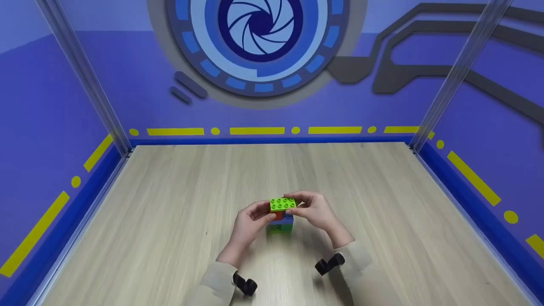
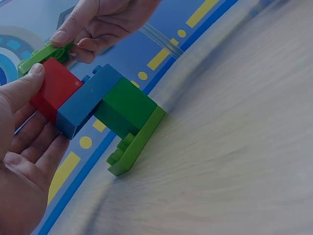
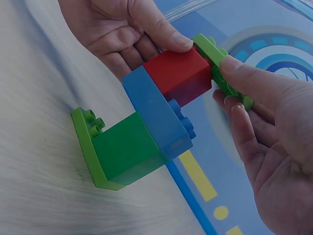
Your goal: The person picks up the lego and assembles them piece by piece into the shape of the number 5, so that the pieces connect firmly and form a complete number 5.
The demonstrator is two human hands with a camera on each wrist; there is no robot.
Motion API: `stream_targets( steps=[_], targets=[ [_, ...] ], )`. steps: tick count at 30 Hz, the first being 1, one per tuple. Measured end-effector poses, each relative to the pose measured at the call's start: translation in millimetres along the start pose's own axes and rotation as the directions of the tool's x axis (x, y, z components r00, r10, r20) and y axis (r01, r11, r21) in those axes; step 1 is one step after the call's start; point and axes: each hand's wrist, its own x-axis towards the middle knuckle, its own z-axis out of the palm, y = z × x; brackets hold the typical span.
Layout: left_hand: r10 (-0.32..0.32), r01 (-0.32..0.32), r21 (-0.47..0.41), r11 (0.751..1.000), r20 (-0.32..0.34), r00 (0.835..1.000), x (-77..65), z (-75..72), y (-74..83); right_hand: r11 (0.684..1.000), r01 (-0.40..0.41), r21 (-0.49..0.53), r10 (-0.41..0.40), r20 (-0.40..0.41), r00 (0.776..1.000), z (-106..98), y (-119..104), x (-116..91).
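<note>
A stepped stack of toy building bricks stands between the hands. At its bottom is a thin lime-green brick (image 3: 88, 152) with bare studs at one end. Above it come a dark green brick (image 3: 129, 147), a blue brick (image 3: 151, 110) and a red brick (image 3: 181, 73). The left hand (image 1: 248, 223) grips the red brick, thumb on one side and fingers on the other. With thumb and fingers, the right hand (image 1: 316, 210) pinches a second thin lime-green brick (image 1: 282, 204) at the top. This brick overhangs the red one; whether it is fully seated, I cannot tell.
The stack is over a pale wood-grain tabletop (image 1: 170, 191), near its front middle. Blue-purple printed panels (image 1: 263, 117) with yellow marks wall the back and sides. Clear corner posts (image 1: 463, 72) stand at the back corners. Black wrist devices (image 1: 245, 284) sit at both sleeves.
</note>
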Motion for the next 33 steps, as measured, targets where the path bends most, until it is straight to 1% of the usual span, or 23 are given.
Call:
stream_targets(
  steps=[6, 13, 20, 24, 33],
  targets=[
    [0.002, -0.002, 0.018, 1.000, -0.007, 1.000, -0.8, 0.0, 2.0, 1.000, -0.004, -0.016, 0.004, 0.002, 1.000, 1.1, -0.3, -0.2],
    [0.005, -0.005, -0.007, 1.000, -0.007, 1.000, -0.8, -0.6, 0.5, 0.999, -0.010, -0.033, 0.010, 0.002, 1.000, 1.0, -1.2, -0.3],
    [0.050, -0.050, -0.018, 0.999, 0.006, 0.999, -0.1, -0.4, -1.1, 0.999, -0.015, -0.039, 0.016, 0.002, 1.000, 0.8, -1.7, -0.9],
    [0.065, -0.065, -0.012, 0.998, 0.009, 0.998, -0.3, -0.2, -0.7, 0.999, -0.025, -0.043, 0.024, -0.003, 1.000, 1.0, -1.3, -1.0],
    [0.065, -0.065, -0.015, 0.998, -0.008, 0.998, -1.9, 1.5, 1.9, 0.999, -0.014, -0.050, 0.014, -0.003, 1.000, 1.4, 1.4, -0.4]
  ],
)
